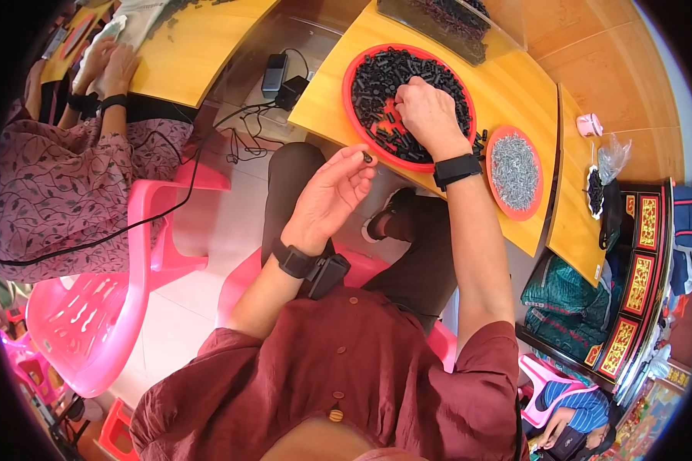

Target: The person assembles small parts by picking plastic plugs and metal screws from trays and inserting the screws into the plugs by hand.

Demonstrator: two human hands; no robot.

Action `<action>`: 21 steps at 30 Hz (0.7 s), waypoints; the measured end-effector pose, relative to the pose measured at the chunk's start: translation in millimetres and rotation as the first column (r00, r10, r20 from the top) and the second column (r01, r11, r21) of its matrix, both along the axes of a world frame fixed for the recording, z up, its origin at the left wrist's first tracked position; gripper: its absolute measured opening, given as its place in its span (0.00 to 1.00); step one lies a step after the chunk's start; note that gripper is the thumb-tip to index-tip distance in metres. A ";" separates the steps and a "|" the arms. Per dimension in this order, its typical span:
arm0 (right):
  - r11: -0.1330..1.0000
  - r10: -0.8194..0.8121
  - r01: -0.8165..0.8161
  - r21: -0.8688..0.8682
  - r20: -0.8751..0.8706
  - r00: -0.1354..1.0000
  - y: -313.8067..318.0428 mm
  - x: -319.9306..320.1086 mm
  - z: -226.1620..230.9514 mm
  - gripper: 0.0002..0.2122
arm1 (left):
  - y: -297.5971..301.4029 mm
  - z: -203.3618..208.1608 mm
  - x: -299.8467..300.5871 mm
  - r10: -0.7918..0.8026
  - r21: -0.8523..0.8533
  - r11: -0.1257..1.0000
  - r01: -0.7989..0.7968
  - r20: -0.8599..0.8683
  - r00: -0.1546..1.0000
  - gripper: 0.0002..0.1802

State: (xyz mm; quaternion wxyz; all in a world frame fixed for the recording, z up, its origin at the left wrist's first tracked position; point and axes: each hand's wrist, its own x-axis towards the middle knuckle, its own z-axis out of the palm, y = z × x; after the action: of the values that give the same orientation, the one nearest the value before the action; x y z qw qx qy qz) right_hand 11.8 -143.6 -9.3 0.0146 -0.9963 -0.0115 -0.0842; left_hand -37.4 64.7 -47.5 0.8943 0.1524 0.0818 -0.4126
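Note:
My left hand (332,190) is raised in front of the table edge. Its thumb and forefinger pinch a small dark cylindrical piece (367,157), while the other fingers curl loosely. My right hand (429,114) reaches over a round red tray (349,96) heaped with small black tubular pieces (392,69). Its fingers are drawn together above the pieces, and whatever they hold is hidden. Bare red tray bottom shows below that hand. Just right of my right wrist lies a smaller orange-red tray (537,184) full of silvery metal pins or screws (514,173).
A clear bin (438,31) with dark pieces stands at the table's far side. To the right are a pink cup (589,124) and a plastic bag (613,160). Another person (92,169) works at the left table, beside a pink chair (92,323). Cables (257,131) hang between the tables.

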 end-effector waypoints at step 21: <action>0.377 -0.388 -0.007 0.926 0.165 0.907 93.2 -139.8 8.0 0.05 | -5.9 4.3 -13.6 -0.051 0.176 0.984 0.010 0.231 0.972 0.15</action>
State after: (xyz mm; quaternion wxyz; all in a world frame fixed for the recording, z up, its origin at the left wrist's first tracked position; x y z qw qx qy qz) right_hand -127.9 -50.5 -1.3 0.5431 -0.7850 0.1513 -0.2566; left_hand -51.1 58.8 -43.1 0.8746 0.2784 0.0091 -0.3967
